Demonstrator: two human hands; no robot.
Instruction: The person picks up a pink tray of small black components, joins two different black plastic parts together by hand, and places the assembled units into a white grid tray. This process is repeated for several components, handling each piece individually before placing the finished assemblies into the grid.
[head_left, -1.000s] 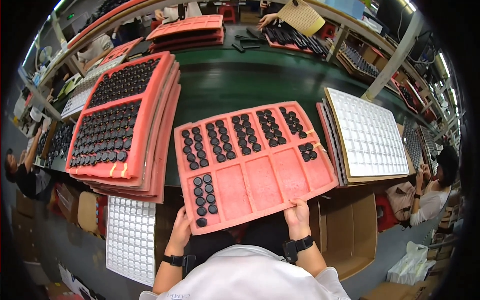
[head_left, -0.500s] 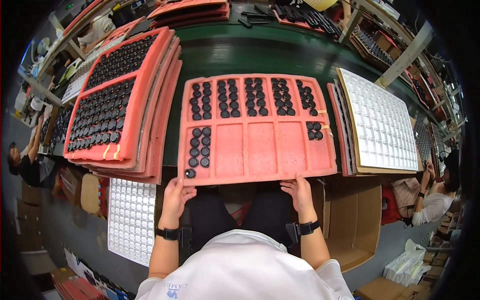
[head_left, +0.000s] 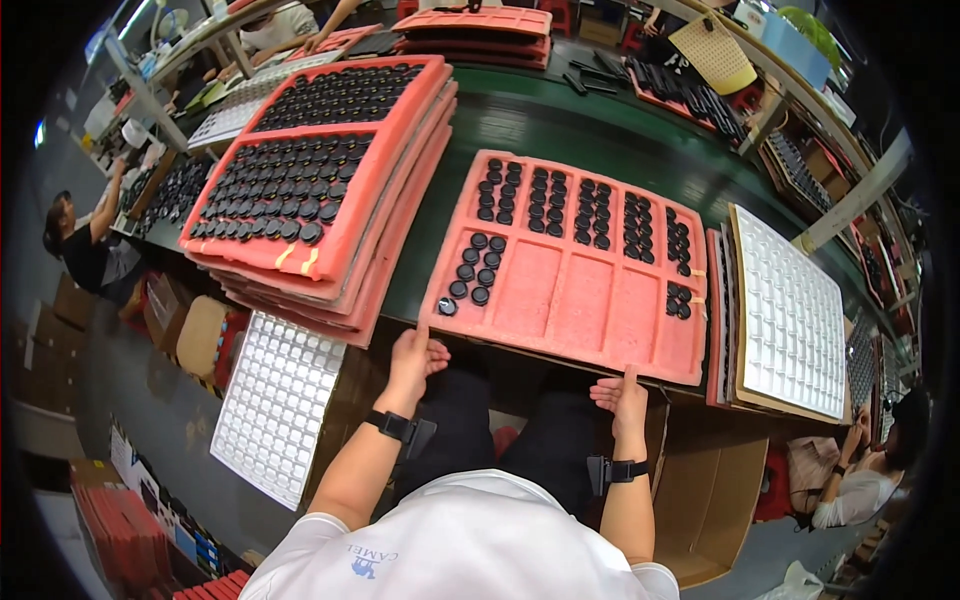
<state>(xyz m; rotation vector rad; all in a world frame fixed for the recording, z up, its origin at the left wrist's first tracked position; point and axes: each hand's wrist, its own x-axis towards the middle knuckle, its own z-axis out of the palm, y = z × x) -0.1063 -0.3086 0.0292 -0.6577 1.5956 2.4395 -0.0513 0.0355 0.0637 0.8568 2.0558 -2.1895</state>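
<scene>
A pink foam tray [head_left: 580, 295] lies on the dark green work surface in front of me. Small round black caps [head_left: 600, 205] fill its far row of compartments. More sit in the near left compartment, and a few at the right end; the near middle compartments are bare. My left hand [head_left: 412, 362] is at the tray's near left corner, thumb against the edge and fingers stretched inward below it. Along the near edge further right, my right hand [head_left: 622, 400] touches with its thumb, fingers extended. Neither hand wraps round the tray.
Left stands a tall stack of pink trays [head_left: 415, 160] full of black parts. White moulded trays stand at right [head_left: 790, 310] and lower left [head_left: 275, 400]. An open carton [head_left: 715, 490] is below right. Co-workers sit at both sides.
The whole view has swung, so the tray and stacks appear further right and tilted. Both hands stay at the tray's near edge; the right thumb still meets it.
</scene>
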